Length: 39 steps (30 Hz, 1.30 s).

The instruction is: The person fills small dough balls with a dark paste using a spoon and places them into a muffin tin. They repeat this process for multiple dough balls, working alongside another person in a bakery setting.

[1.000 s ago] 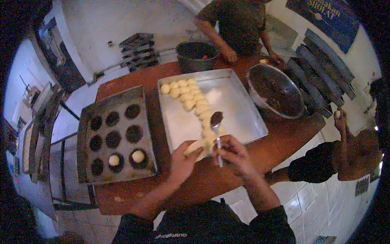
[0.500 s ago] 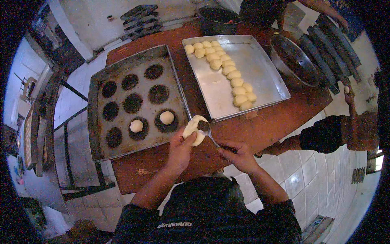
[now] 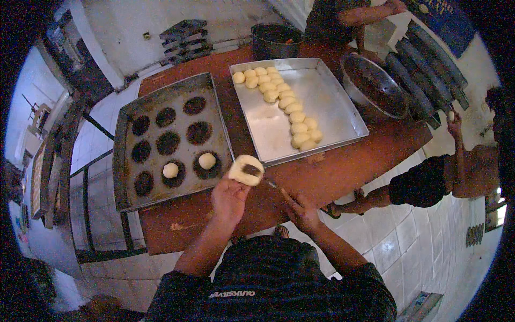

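Note:
In my left hand (image 3: 229, 199) rests a flattened piece of dough (image 3: 241, 177), held up above the table's near edge. A dark brown filling (image 3: 251, 170) lies in its middle. My right hand (image 3: 303, 213) is closed on a slim spoon (image 3: 273, 185), just right of the dough and apart from it; its bowl is hard to make out. Left of my hands, a dark baking tray (image 3: 122, 177) with round blackened spots bears two dough balls, one of them this near ball (image 3: 170, 170). Beyond my hands, a shiny metal tray (image 3: 335, 107) holds several yellowish dough balls (image 3: 294, 108).
A metal bowl (image 3: 351, 88) of dark contents and a black bucket (image 3: 274, 45) stand on the far side of the brown table (image 3: 332, 169). Dark baking moulds (image 3: 421, 75) lie at the far right. A co-worker (image 3: 332, 21) stands across; another person (image 3: 429, 180) is at the right.
The spoon has drawn back from the dough to the right, leaving dark filling on it. My left hand has tipped the dough so its filled face shows more.

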Each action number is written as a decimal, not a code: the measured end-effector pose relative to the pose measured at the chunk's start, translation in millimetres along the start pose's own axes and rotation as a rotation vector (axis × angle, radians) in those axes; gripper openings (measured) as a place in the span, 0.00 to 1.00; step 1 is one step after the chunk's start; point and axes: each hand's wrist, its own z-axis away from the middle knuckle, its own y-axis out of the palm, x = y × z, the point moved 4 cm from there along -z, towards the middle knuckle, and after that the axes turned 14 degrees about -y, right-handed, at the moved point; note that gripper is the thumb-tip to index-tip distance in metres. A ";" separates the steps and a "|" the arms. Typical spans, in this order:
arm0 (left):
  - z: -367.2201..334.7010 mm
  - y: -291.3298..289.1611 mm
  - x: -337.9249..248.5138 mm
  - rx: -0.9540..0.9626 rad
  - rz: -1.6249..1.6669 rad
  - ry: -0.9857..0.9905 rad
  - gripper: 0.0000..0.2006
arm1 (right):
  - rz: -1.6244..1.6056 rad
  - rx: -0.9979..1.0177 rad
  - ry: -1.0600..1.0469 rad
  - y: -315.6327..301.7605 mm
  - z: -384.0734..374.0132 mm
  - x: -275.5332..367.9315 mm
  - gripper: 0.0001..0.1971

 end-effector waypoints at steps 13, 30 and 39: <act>35.0 115.4 51.5 0.223 -1.011 0.217 0.33 | -0.065 -0.241 -0.076 -141.0 -82.3 22.4 0.27; 3.4 110.4 49.6 0.113 -1.033 -0.041 0.20 | -0.204 -0.443 0.027 -110.1 -53.0 24.1 0.12; 8.9 93.0 32.1 0.075 -1.081 0.012 0.16 | -0.561 -0.368 0.190 -87.5 -63.4 8.3 0.10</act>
